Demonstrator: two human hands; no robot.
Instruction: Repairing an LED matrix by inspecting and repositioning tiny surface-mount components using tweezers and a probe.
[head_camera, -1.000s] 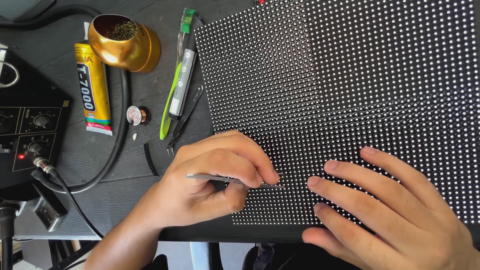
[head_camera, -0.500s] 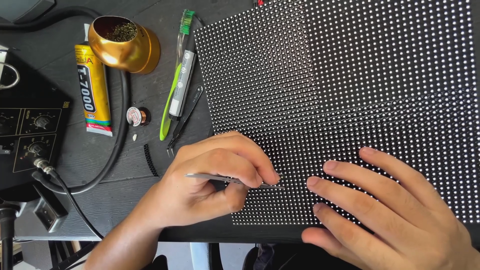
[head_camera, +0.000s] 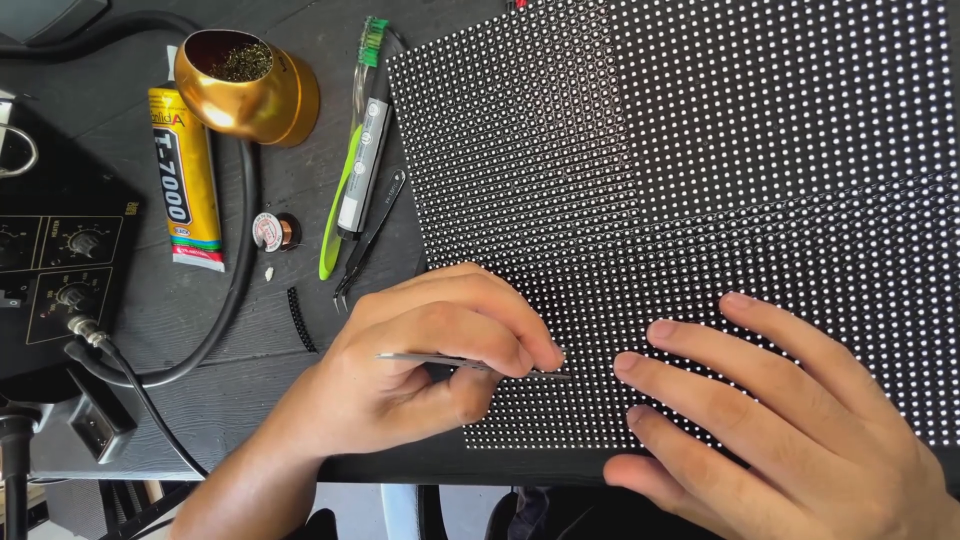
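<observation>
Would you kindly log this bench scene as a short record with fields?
Surface: dark table
Main item: black panel of white dots, lying flat
Left hand: pinches tweezers, tips on the panel near its lower edge
Right hand: open, fingers flat on the panel beside the tips
Left of panel: green-handled brush, second tweezers, yellow glue tube, gold pot of wire wool, small wire spool
Far left: black control box with knobs and cable
</observation>
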